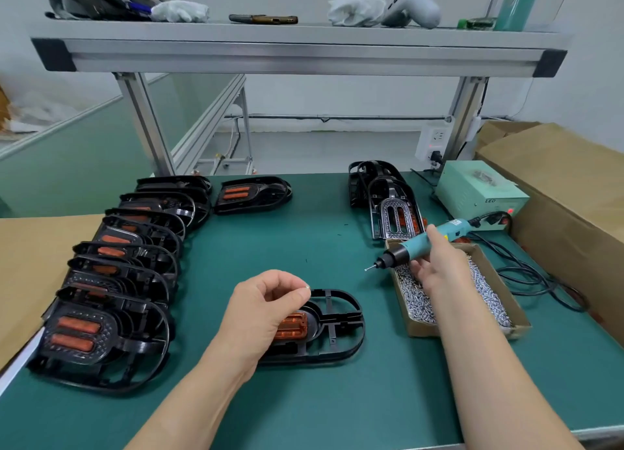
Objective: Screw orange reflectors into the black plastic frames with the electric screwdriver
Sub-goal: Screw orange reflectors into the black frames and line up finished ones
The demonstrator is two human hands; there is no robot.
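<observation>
A black plastic frame (337,328) lies flat on the green mat in front of me, with an orange reflector (292,324) seated in its left part. My left hand (263,311) hovers over the reflector, thumb and forefinger pinched together on what looks like a small screw (308,287). My right hand (439,264) grips the teal electric screwdriver (425,243) above the screw box, its bit pointing left and down, well clear of the frame.
A cardboard box of screws (456,294) sits right of the frame. A row of several frames with reflectors (111,280) lines the left side; another frame (253,194) and a leaning stack (388,199) stand farther back. A power unit (479,189) and cable (526,274) occupy the right.
</observation>
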